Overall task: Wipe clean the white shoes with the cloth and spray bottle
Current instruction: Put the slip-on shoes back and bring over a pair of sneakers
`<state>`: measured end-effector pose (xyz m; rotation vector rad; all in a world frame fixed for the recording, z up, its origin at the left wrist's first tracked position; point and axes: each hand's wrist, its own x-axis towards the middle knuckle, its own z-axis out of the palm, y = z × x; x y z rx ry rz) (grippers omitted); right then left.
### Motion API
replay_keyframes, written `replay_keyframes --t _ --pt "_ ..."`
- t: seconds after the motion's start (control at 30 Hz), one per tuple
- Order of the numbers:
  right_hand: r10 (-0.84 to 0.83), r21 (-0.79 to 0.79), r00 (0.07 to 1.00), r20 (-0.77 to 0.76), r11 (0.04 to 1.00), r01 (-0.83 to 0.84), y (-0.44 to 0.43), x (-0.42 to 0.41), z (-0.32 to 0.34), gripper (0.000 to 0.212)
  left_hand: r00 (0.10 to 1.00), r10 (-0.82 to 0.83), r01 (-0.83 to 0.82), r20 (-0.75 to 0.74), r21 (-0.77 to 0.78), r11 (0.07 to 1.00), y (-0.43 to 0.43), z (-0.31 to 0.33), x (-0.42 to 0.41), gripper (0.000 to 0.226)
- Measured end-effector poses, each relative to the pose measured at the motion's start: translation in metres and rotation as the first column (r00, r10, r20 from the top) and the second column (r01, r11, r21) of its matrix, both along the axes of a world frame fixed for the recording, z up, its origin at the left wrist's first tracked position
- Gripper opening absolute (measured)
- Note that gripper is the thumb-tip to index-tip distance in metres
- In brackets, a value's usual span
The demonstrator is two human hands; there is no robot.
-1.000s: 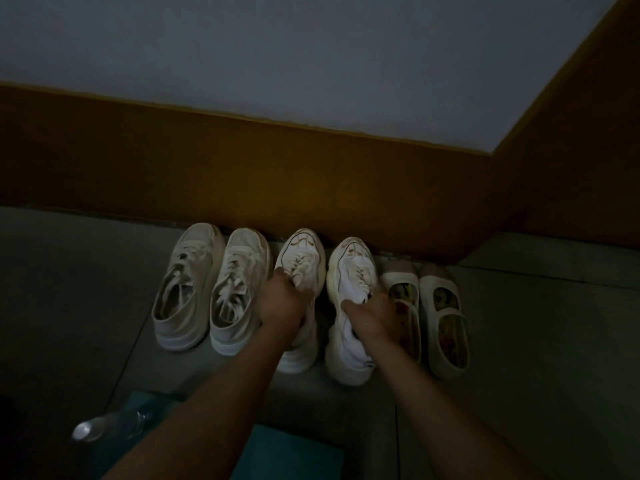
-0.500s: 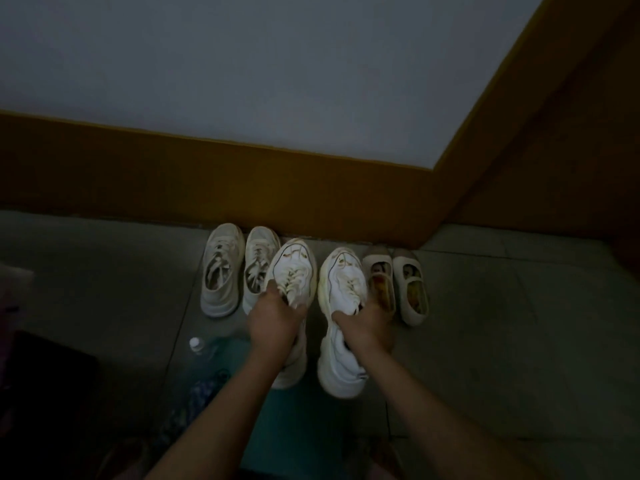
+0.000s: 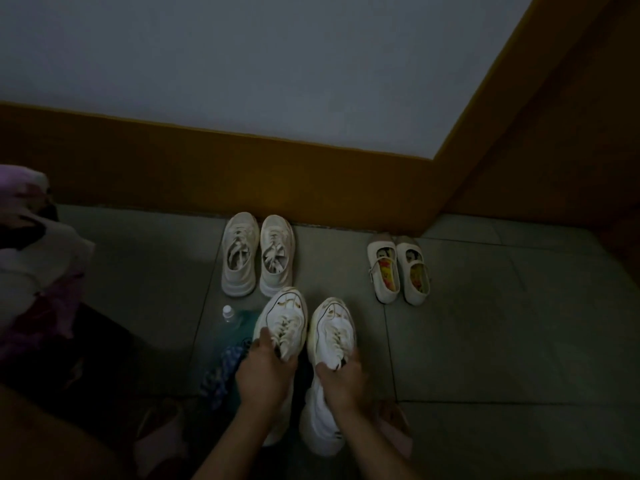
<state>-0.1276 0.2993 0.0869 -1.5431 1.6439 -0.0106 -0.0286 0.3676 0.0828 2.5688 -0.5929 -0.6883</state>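
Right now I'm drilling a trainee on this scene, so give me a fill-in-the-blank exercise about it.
The left hand and right hand each grip ____ white lace-up sneaker.
The white-capped clear plastic bottle lies to the person's ____ of them.
To the right stand ____ cream strap shoes with colourful insoles.
Missing: one; left; two.

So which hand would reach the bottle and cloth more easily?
Probably the left hand: the bottle and cloth lie just beside it; the right hand is farther. Both hold sneakers.
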Motion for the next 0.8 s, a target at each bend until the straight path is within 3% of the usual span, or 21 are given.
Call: replay_keyframes --t 0.5,0.67,0.8 --pt "0.081 -0.034 0.985 -0.151 0.996 -0.087 0.008 0.005 -0.013 0.091 0.997 -0.029 0.036 -0.066 0.111 0.993 0.007 -0.007 -0.005 0.081" --pt "0.061 -0.008 0.997 -0.036 0.998 -0.061 0.006 0.001 -0.013 0.093 0.984 -0.002 0.011 -0.18 0.052 0.999 0.008 -0.005 0.0 0.09" --pt "0.104 -0.152 0.995 -0.003 0.983 -0.103 -0.012 0.007 -0.005 0.069 0.972 0.073 -0.085 -0.222 -0.044 0.995 0.019 0.0 0.021 0.064"
